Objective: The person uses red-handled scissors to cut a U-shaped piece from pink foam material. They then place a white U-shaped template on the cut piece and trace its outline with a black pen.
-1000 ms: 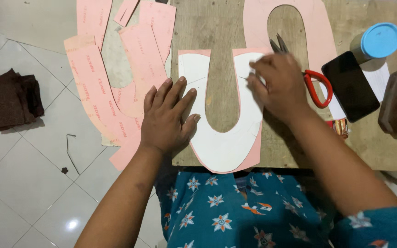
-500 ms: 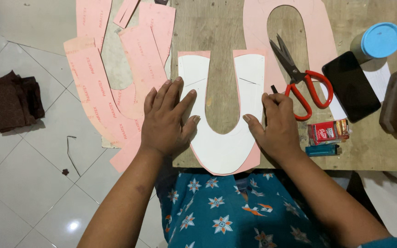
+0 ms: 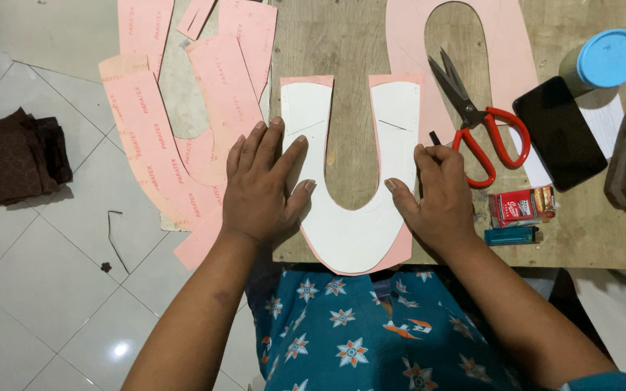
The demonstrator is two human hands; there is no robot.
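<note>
A white U-shaped template (image 3: 349,235) lies on a pink sheet (image 3: 306,80) of the same outline, on a wooden board (image 3: 342,36). My left hand (image 3: 259,185) rests flat with its fingers spread, on the template's left arm. My right hand (image 3: 440,195) sits at the outer edge of the right arm, closed around a thin dark pen (image 3: 433,136) of which only the tip shows above the fingers.
Red-handled scissors (image 3: 487,130), a black phone (image 3: 559,134), a blue-lidded container (image 3: 606,58), a red packet (image 3: 522,205) and a blue lighter (image 3: 510,235) lie right of my hand. Pink cut pieces (image 3: 153,130) overhang the board's left edge. Dark fabric squares (image 3: 12,156) lie on the tiled floor.
My right hand came back from the scissors to the template's right edge, now with the pen in it. The left hand stayed flat on the template.
</note>
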